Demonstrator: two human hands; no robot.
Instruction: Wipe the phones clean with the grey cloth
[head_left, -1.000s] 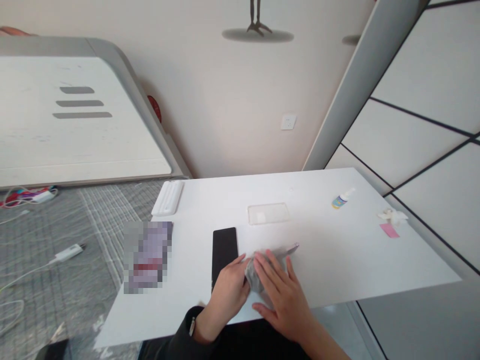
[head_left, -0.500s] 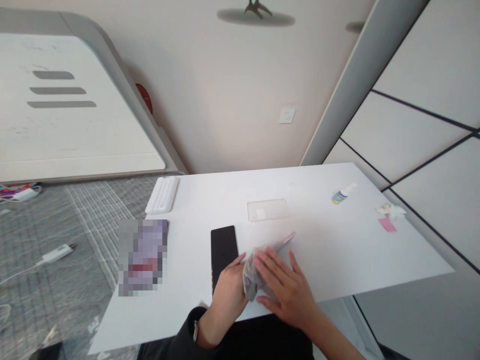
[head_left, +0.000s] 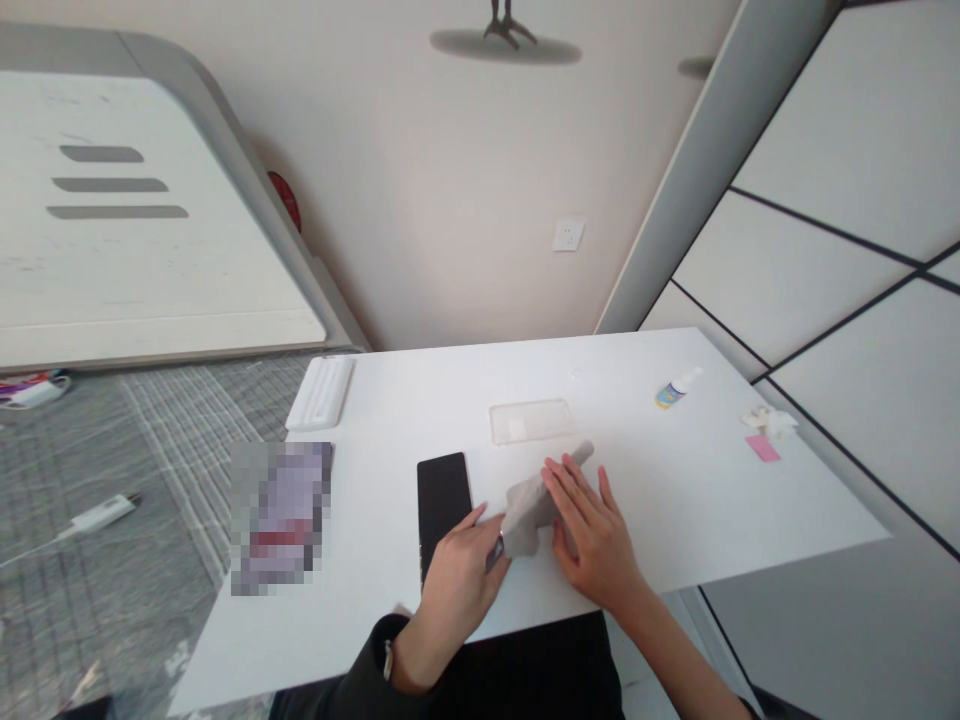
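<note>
A crumpled grey cloth (head_left: 529, 512) lies wrapped around a slim, flat device (head_left: 495, 553), whose dark end shows beside my left hand (head_left: 461, 585). That hand grips the lower end of the bundle. My right hand (head_left: 592, 530) presses its fingers against the cloth from the other side. Just left of the bundle, a black smartphone (head_left: 442, 500) lies face up on the white table (head_left: 712, 480). Farther back lies a transparent phone case (head_left: 530, 422).
A small bottle (head_left: 677, 388), a white tissue (head_left: 769, 422) and a pink card (head_left: 763, 448) lie at the table's right. A white ribbed item (head_left: 319, 392) and a pixelated package (head_left: 279, 518) lie left. A charger (head_left: 97, 515) rests on the grey floor.
The cloth bundle has turned and now slants up to the right. Its pink edge is covered, and a dark end shows at my left hand. My right hand has moved up and right.
</note>
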